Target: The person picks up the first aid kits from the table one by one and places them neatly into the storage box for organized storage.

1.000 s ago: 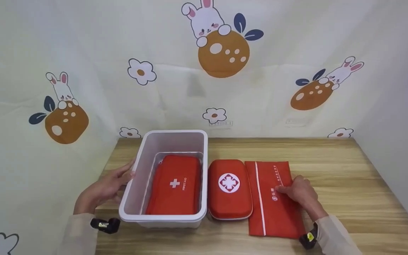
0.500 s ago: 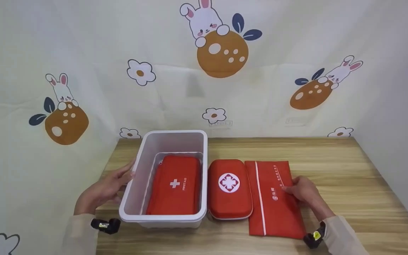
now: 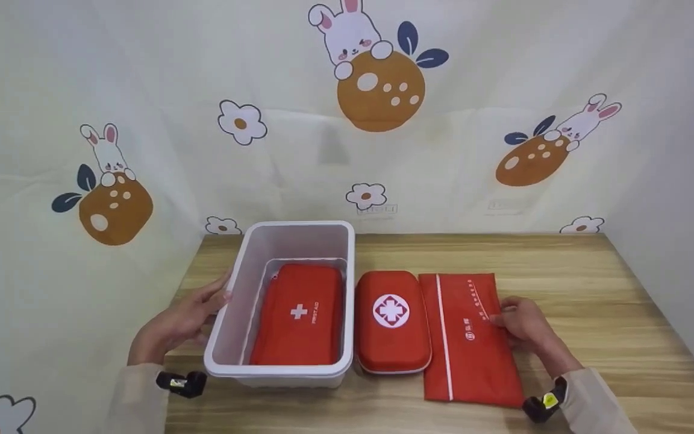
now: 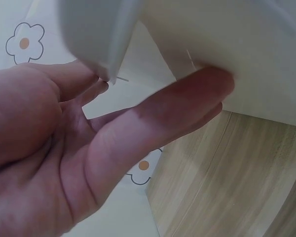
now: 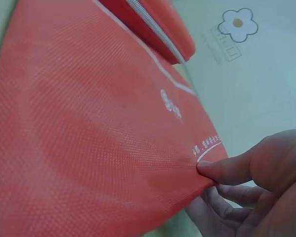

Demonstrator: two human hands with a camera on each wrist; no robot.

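Note:
In the head view my left hand (image 3: pixel 181 319) holds the left side of a white plastic bin (image 3: pixel 217 337). Its thumb is at the rim, and in the left wrist view the fingers (image 4: pixel 187 98) lie against the outer wall beneath. Inside the bin lies a red first aid pouch (image 3: pixel 299 337) with a white cross. My right hand (image 3: pixel 528 325) pinches the right edge of a flat red fabric pouch (image 3: pixel 473 367) with a white stripe and lettering. The right wrist view shows the thumb on top, fingers underneath, and the fabric (image 5: pixel 113 148) creased toward the pinch.
Between the bin and the flat pouch sits a red hard-shell case (image 3: pixel 392 349) with a white cross emblem. All stand on a wood-grain table (image 3: pixel 612 337), enclosed by a curtain (image 3: pixel 287 163) printed with rabbits and flowers at the back and sides.
My right hand has slid rightward from the flat pouch's top surface to its right edge and now pinches it there. The left hand and the bin have stayed in place.

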